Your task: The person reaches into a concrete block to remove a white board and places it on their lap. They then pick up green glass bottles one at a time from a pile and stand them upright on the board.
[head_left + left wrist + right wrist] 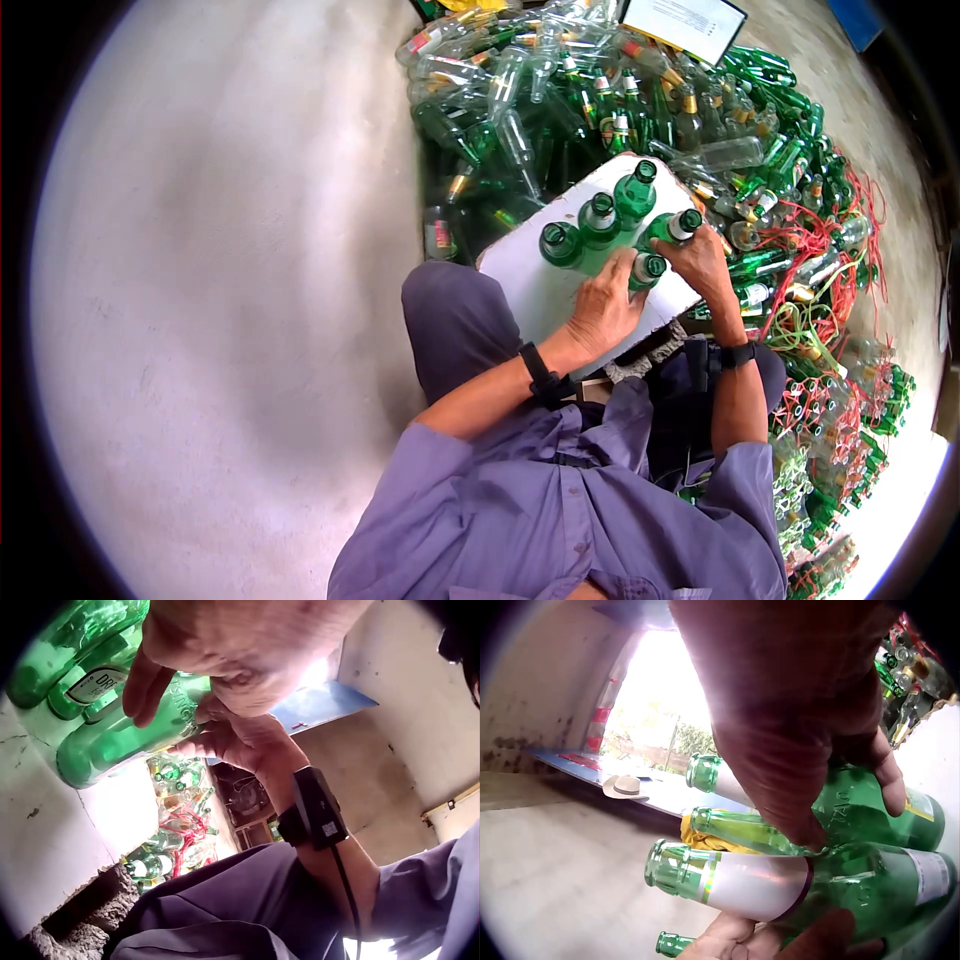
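Several green bottles stand upright on a white board. My left hand curls round the nearest bottle, which is also large in the left wrist view, under my left hand. My right hand grips the bottle beside it, toward the board's right edge. Seen from the right wrist, my right hand has thumb and fingers on a green bottle, while a white-necked bottle lies across the front with my left hand at it. Three more bottles stand untouched to the left.
A large heap of green and clear bottles lies beyond and right of the board, with red string among it. A framed sheet rests at the heap's back. Rough blocks support the board. Pale floor spreads at left.
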Motion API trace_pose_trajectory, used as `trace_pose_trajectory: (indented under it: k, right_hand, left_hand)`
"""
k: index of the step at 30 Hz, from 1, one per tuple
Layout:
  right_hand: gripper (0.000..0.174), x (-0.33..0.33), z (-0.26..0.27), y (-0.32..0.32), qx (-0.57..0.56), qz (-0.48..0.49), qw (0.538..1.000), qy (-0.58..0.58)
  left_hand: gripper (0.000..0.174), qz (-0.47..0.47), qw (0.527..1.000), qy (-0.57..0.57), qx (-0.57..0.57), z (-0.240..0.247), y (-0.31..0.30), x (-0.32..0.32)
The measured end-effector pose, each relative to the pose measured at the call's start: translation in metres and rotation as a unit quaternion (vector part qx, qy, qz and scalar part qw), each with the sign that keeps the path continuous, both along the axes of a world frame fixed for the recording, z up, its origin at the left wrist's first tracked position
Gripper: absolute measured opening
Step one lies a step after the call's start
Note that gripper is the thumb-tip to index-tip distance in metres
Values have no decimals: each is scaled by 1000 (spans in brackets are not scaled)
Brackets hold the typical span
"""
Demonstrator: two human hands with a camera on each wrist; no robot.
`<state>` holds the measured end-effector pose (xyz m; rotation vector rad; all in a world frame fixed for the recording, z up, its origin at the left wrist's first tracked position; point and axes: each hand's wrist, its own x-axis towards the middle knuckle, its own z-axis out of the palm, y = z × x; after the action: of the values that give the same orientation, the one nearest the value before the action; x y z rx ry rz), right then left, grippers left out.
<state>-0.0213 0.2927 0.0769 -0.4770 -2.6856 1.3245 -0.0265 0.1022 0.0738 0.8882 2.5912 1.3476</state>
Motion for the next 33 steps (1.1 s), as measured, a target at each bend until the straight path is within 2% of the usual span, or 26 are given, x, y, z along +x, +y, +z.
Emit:
trace_pose_trajectory:
  k: [2, 4, 6, 8, 9, 10, 11, 12, 13, 15, 17, 18, 19, 20, 21, 22, 24, 25, 26, 28, 30, 32, 33]
  right_hand:
    - [30, 0, 2, 0, -17, -7, 999, -30]
    - [25, 0, -9, 4, 20, 14, 999, -26]
    - [26, 1, -2, -2, 8, 2, 1000, 2]
    - [27, 2, 8, -6, 31, 8, 999, 15]
    - [28, 3, 4, -4, 28, 5, 1000, 12]
    - [29, 3, 6, -3, 37, 8, 999, -14]
    - [28, 3, 7, -3, 31, 13, 999, -11]
    - [27, 2, 7, -3, 25, 17, 1000, -7]
    - [25, 2, 8, -5, 26, 19, 999, 7]
    - [26, 1, 7, -5, 33, 30, 999, 6]
    - [30, 1, 3, -4, 68, 40, 997, 2]
    - [35, 3, -3, -4, 45, -5, 999, 5]
    - [37, 2, 8, -8, 25, -2, 1000, -6]
    - [39, 2, 19, -13, 6, 2, 1000, -19]
    - [40, 5, 4, -7, 18, 21, 1000, 3]
    - [39, 6, 7, -11, 5, 9, 1000, -19]
    - [39, 9, 4, -12, 57, 26, 998, 17]
    - [42, 9, 4, -15, 9, -6, 1000, -8]
    - [53, 8, 7, -14, -15, -13, 999, -34]
    - [64, 9, -1, -12, -8, -46, 997, -58]
    - [70, 11, -6, -11, -93, -56, 991, -75]
    - [70, 12, -10, -7, -45, -38, 995, -77]
    - [70, 13, -11, -8, -45, -37, 995, -82]
  left_hand:
    - [56, 0, 1000, 16, -10, 3, -7, 3]
    - [59, -8, 998, -13, -58, 18, -16, 5]
    - [53, 14, 998, 38, -54, 36, -31, -2]
    - [39, -120, 974, -191, -17, 93, -61, -26]
    - [28, -96, 977, -191, 24, 111, -76, -35]
    - [25, -93, 971, -219, -4, 133, -95, -53]
    - [22, -76, 976, -198, 57, 138, -114, -69]
    - [20, -39, 964, -238, 113, 140, -134, -87]
    - [22, 30, 953, -277, 120, 153, -147, -102]
    - [33, 117, 950, -262, 123, 149, -175, -139]
    - [35, 143, 937, -288, 134, 107, -203, -178]
    - [36, 165, 924, -314, 144, 81, -215, -196]
    - [36, 166, 923, -315, 145, 53, -224, -211]
    - [36, 152, 897, -387, 148, 24, -232, -224]
    - [35, 136, 866, -456, 151, -1, -238, -234]
    - [35, 138, 865, -457, 152, -22, -240, -240]
    - [34, 139, 872, -468, 49, -56, -235, -250]
    - [34, 139, 855, -493, 78, -69, -232, -254]
    - [34, 141, 853, -497, 80, -85, -230, -260]
    - [34, 165, 809, -540, 161, -116, -226, -275]
    - [39, 168, 790, -557, 195, -130, -215, -289]
    - [47, 212, 775, -538, 255, -144, -201, -300]
    - [54, 203, 771, -542, 267, -148, -196, -306]
